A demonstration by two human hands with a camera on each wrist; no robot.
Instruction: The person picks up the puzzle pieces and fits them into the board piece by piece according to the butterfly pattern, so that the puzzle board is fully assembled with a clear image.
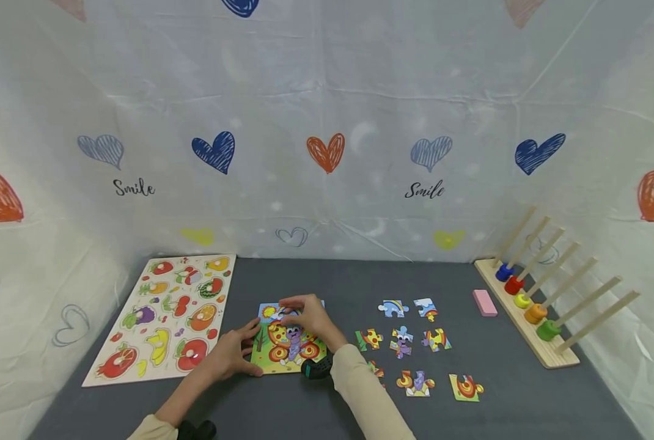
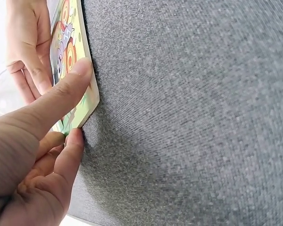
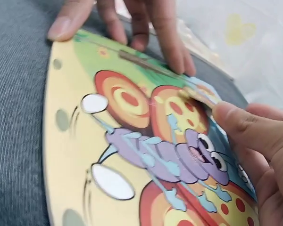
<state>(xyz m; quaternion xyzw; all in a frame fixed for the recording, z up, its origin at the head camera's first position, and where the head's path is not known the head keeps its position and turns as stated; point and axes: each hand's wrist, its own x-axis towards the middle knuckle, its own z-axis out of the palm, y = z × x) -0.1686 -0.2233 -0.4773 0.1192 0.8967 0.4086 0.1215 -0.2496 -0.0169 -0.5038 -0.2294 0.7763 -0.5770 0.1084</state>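
Note:
A puzzle board [image 1: 305, 366] printed with a butterfly lies flat on the grey table. My left hand [image 1: 230, 354] grips its near left corner, the thumb [image 2: 80, 70] along the near edge and the fingers on the left edge. Over the board's upper part, my right hand [image 1: 313, 318] pinches a small puzzle piece [image 3: 198, 97] between thumb and fingers. That piece is tilted and seen almost edge-on, close over the picture; its print is mostly hidden. Loose puzzle pieces, such as a rainbow piece [image 1: 393, 308] and a purple-faced piece [image 1: 401, 342], lie right of the board.
A fruit picture board [image 1: 151, 333] lies at the left. To the right stand a wooden peg rack [image 1: 560, 357] with coloured rings and, beside it, a pink block [image 1: 484, 303]. A printed curtain [image 1: 327, 201] borders the table's back.

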